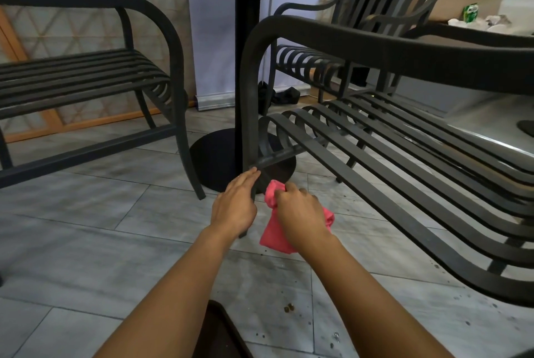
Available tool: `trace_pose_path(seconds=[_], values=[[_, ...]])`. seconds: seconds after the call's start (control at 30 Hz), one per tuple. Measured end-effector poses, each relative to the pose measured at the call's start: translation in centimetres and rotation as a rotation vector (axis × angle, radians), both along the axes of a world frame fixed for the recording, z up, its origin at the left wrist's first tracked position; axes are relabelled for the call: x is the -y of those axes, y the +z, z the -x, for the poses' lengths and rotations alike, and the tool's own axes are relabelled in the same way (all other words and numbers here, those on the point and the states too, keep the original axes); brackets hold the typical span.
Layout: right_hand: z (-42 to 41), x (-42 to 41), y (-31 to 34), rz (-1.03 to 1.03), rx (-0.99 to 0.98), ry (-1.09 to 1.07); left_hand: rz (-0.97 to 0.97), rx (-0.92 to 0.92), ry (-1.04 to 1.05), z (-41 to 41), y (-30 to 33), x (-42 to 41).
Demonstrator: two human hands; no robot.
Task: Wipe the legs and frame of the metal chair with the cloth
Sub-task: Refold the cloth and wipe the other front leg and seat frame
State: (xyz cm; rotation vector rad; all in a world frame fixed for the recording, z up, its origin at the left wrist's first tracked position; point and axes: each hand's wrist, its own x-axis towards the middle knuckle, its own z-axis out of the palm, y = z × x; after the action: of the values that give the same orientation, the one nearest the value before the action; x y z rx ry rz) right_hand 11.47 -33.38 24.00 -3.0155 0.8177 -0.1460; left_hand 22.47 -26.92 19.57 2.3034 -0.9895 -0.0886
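Matt dark metal chair [404,137]; soft pink cloth [271,230]; glossy grey floor tiles [86,242].

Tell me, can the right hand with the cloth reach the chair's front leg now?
Probably yes: the right hand holds the pink cloth right beside the front leg, with nothing between.

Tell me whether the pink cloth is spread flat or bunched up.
Bunched up. The right hand grips the cloth in a wad against the chair leg, with loose folds hanging below the grip.

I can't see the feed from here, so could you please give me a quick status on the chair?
Left hand open, fingers flat on chair leg. Right hand grips pink cloth beside the leg. Table base close behind.
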Motion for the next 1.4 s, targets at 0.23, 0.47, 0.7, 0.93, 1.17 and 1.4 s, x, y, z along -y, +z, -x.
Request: trace_pose_path(seconds=[0.23,0.47,0.7,0.93,1.17,1.4], values=[[0.8,0.1,0.2,-0.034,0.026,-0.009,-0.026,0.012,-0.013,0.4,0.2,0.2],[1.7,0.5,0.7,-0.110,0.052,-0.002,-0.040,0.098,-0.064,1.2,0.3,-0.3],[4.4,1.7,0.6,-0.331,0.349,-0.183,0.017,0.163,-0.090,2.2,-0.1,-1.0],[2.3,2.3,1.3,-0.422,0.359,-0.144,-0.002,0.146,-0.119,2.0,-0.2,-0.8],[-1.1,2.1,0.8,-0.374,0.189,-0.092,-0.035,0.054,-0.134,2.0,1.2,-1.2],[-0.1,1.2,-0.1,-0.214,0.124,-0.020,-0.034,0.070,-0.098,1.7,0.6,-0.9]])
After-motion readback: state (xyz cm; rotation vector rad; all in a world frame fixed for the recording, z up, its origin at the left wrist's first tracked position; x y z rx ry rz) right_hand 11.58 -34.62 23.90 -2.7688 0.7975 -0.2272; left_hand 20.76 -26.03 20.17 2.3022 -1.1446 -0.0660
